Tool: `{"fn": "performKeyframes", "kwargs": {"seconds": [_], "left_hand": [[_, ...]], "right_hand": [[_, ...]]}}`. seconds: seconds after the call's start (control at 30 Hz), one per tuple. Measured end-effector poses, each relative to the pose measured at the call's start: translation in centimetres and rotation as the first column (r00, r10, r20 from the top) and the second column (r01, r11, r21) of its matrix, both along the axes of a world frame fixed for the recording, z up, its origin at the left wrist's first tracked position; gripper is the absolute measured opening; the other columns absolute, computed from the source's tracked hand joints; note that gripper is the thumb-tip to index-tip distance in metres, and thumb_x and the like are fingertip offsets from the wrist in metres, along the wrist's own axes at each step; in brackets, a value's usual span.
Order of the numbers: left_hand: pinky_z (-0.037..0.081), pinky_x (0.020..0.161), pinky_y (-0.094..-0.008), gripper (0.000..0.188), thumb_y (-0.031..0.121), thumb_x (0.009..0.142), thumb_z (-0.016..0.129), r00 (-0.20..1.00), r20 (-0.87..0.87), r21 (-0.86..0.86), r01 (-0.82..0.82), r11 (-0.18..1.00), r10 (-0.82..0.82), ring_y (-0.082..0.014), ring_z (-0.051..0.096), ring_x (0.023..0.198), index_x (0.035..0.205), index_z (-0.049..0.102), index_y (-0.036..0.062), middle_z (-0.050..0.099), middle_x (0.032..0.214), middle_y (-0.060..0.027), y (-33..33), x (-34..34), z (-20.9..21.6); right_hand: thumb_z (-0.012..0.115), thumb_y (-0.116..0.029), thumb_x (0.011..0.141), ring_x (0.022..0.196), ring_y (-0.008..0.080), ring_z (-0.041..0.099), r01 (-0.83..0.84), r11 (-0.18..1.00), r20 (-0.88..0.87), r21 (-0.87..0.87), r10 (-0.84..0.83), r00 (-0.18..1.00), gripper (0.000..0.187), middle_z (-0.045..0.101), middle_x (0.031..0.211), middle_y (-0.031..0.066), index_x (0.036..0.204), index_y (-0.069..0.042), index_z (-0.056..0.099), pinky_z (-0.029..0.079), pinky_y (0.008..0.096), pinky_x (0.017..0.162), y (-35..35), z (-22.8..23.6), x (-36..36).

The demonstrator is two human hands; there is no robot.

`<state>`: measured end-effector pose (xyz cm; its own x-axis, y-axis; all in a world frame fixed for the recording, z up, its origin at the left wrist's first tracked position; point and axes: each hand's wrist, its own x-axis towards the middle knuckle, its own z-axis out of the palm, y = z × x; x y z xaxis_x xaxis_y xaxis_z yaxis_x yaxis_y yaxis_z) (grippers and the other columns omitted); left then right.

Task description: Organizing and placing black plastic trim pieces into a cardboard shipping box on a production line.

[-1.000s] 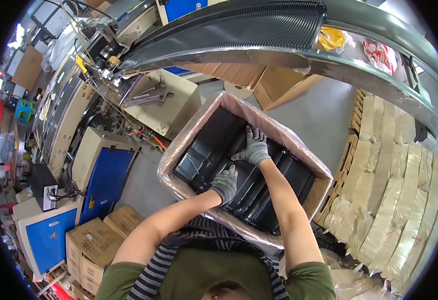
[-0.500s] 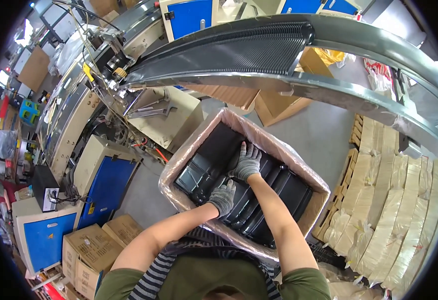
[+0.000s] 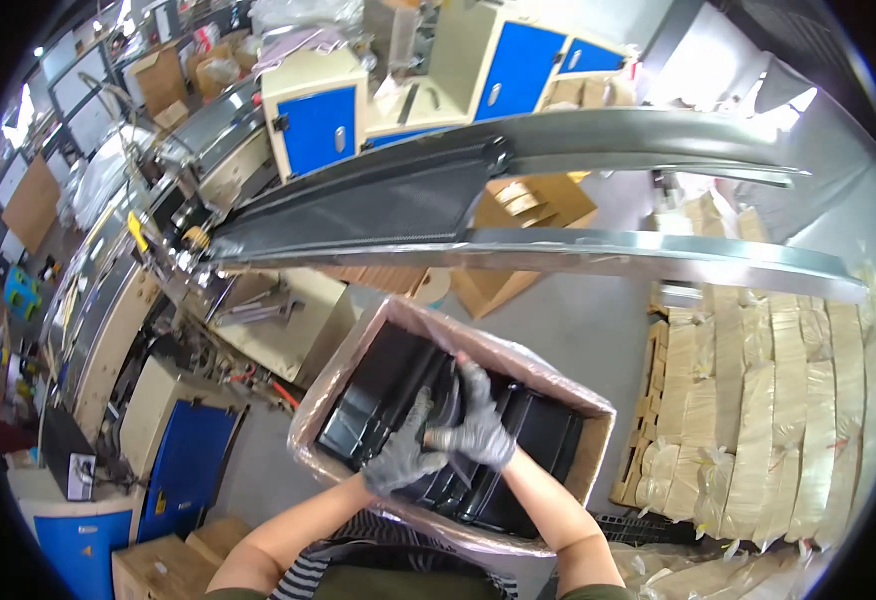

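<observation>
My left hand (image 3: 404, 455), in a grey knit glove, is over a carton with its fingers stretched out and thumb apart. Close beside it, my right hand (image 3: 482, 420), gloved the same way, has its fingers extended and its thumb toward the left hand. Both are at the glossy black moulded parts (image 3: 543, 440) that lie side by side in the carton (image 3: 598, 455), which is lined with clear plastic film. A dark curved surface shows in the gap between the hands; whether it is a separate piece I cannot tell.
Beyond the carton, a metal-railed chute (image 3: 358, 215) with a ribbed black strip crosses over an open cardboard box (image 3: 503, 290). Wrapped bundles (image 3: 738, 400) are stacked on pallets at right. Blue-doored machine cabinets (image 3: 193, 450) stand left, with brown cartons (image 3: 158, 570) near them.
My hands have drawn closer together over the black parts, the right one turning its thumb toward the left. The view has shifted, showing more of the far cabinets.
</observation>
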<state>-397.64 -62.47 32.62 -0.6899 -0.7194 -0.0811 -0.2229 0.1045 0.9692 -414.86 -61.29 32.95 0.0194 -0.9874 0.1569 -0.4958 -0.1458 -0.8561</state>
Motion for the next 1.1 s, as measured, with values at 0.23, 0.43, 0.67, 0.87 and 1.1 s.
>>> {"fn": "performKeyframes", "kwargs": {"seconds": [0.23,0.43,0.67,0.87,1.1], "left_hand": [[0.035,0.101,-0.0348,0.112,0.02,0.071,0.073,0.929,-0.341,-0.363,0.014,0.932,-0.147,-0.0282,0.042,0.122,0.142,-0.011,0.0016,0.028,0.14,-0.0191,0.5,1.1,19.8],[0.047,0.068,-0.0317,0.05,0.05,0.087,0.055,0.806,-0.552,-0.053,0.221,0.974,-0.213,-0.014,0.058,0.066,0.102,0.059,0.0021,0.063,0.076,-0.0049,-6.7,-2.4,36.9],[0.046,0.089,-0.0282,0.057,0.058,0.087,0.047,0.793,-0.592,0.358,0.421,0.834,-0.147,-0.017,0.06,0.095,0.114,0.056,0.0084,0.066,0.104,-0.0082,-13.8,-13.1,35.6],[0.028,0.106,-0.0345,0.058,0.047,0.097,0.018,0.725,-0.683,0.457,0.516,0.724,-0.086,-0.0225,0.034,0.128,0.14,0.027,0.0095,0.031,0.143,-0.008,-17.1,-14.6,31.3],[0.036,0.095,-0.0311,0.053,0.048,0.096,0.026,0.845,-0.501,0.393,0.416,0.82,-0.188,-0.0199,0.045,0.113,0.131,0.04,0.0102,0.045,0.127,-0.0074,-15.5,-12.8,33.2]], "right_hand": [[0.083,-0.026,0.064,0.132,0.0288,0.028,-0.064,0.997,0.561,0.049,0.026,0.828,0.118,0.028,0.143,0.0174,0.146,-0.004,0.001,0.023,0.0347,0.108,5.1,22.7,4.5],[0.057,-0.028,0.085,0.096,0.0228,0.057,0.133,0.991,0.665,0.034,-0.122,0.737,0.038,0.059,0.102,0.0097,0.113,-0.006,0.045,0.045,0.0335,0.088,-2.0,38.0,2.2],[0.042,-0.028,0.096,0.064,0.02,0.059,0.518,0.827,-0.378,-0.217,-0.56,0.737,0.026,0.063,0.081,0.0082,0.1,-0.008,0.058,0.052,0.0329,0.065,-9.3,37.4,-14.6],[0.048,-0.022,0.09,0.07,0.0271,0.063,0.151,0.893,-0.904,-0.424,-0.427,-0.013,0.026,0.065,0.084,0.0169,0.088,-0.002,0.063,0.051,0.0353,0.068,-12.4,38.4,-10.6],[0.055,-0.023,0.085,0.068,0.0219,0.062,0.334,0.941,-0.768,-0.058,-0.256,0.587,0.025,0.065,0.075,0.0125,0.09,0.0,0.064,0.051,0.0341,0.067,-6.6,42.1,-5.4]]}}
